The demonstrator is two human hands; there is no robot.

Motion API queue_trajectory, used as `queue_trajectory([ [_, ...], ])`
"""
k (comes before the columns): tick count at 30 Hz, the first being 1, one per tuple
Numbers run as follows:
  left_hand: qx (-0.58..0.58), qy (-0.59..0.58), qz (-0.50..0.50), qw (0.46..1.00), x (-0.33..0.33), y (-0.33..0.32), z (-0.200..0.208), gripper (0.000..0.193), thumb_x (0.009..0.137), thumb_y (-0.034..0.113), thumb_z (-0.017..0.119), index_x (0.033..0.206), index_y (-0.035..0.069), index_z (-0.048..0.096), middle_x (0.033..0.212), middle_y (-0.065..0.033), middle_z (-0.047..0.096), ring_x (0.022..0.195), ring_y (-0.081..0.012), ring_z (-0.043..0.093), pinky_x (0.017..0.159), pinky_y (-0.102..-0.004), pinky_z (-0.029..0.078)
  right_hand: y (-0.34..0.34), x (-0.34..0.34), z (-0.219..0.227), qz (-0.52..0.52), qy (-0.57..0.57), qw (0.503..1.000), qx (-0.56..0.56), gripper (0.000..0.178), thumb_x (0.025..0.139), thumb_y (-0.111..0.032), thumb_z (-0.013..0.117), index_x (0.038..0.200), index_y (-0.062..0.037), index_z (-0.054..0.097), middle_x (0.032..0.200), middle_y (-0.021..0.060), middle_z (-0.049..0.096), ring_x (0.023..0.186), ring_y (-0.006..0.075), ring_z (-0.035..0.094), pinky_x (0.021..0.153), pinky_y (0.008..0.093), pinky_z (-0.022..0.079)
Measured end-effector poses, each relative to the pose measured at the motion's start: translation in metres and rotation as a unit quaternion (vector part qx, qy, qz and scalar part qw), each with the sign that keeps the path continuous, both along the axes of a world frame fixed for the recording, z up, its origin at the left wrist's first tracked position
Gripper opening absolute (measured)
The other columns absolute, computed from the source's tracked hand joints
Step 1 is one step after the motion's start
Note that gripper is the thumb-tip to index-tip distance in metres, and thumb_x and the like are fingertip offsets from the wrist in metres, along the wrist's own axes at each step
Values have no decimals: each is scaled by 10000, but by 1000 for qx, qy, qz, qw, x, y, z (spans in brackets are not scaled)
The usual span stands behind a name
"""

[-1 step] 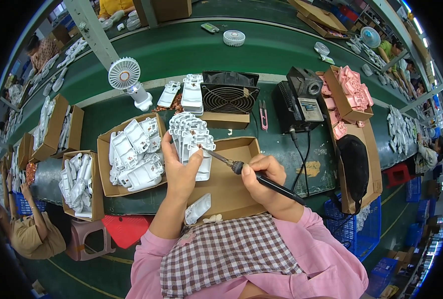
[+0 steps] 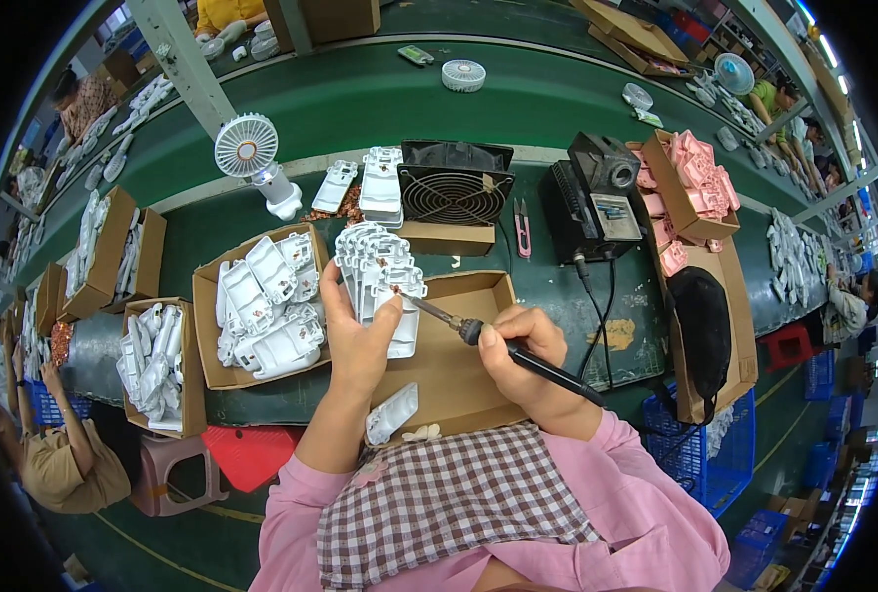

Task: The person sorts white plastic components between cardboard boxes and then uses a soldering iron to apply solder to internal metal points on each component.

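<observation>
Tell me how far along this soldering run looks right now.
Hard to count. In hand: the left hand fans a stack of white housings while the right hand puts the soldering iron tip to one. One white housing lies apart in the flat carton, possibly done. The box of white housings beside it looks full.

We look steeply down from our head through one wide fisheye view, close over the long green counter (image 2: 360, 99), our forearms entering from the lower edge.
</observation>
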State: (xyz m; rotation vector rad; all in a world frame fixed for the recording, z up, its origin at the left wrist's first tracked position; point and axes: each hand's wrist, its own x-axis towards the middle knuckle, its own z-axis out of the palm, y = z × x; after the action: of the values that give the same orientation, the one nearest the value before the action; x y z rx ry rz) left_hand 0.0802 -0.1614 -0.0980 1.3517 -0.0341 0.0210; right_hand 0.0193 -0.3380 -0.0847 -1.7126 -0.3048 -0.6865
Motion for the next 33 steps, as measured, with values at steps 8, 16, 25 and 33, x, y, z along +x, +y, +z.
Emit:
queue_trajectory([
  [8, -10, 5, -12, 1000, -1, 0, 2, 721, 769, 11, 616, 1362, -3, 206, 1164, -139, 517, 1038, -180, 539, 891, -298, 440, 0, -2, 3, -11, 0, 1000, 22, 168, 785, -2, 660, 778, -36, 495, 621, 75, 601, 489, 97, 525, 447, 230, 394],
  [16, 18, -9, -12, 1000, -1, -1, -1, 728, 766, 12, 617, 1363, -11, 202, 1157, -147, 516, 1039, -180, 536, 896, -299, 436, 1, 0, 4, -2, 18, 1000, 18, 171, 792, -5, 661, 776, -33, 493, 632, 76, 602, 495, 83, 507, 446, 226, 385],
  [25, 34, -13, -12, 999, -1, -1, -1, 734, 764, 13, 616, 1364, -14, 194, 1159, -153, 513, 1039, -184, 538, 896, -304, 435, 2, 1, 2, 1, 22, 999, 27, 171, 800, -12, 659, 775, -32, 490, 642, 75, 602, 508, 79, 511, 455, 222, 389],
  [33, 33, -8, -16, 999, -1, -1, 1, 738, 763, 15, 619, 1364, -18, 192, 1162, -159, 510, 1040, -185, 538, 899, -305, 434, 3, 2, 3, -4, 27, 999, 22, 170, 802, -12, 658, 780, -29, 491, 639, 79, 598, 509, 79, 511, 455, 224, 391],
])
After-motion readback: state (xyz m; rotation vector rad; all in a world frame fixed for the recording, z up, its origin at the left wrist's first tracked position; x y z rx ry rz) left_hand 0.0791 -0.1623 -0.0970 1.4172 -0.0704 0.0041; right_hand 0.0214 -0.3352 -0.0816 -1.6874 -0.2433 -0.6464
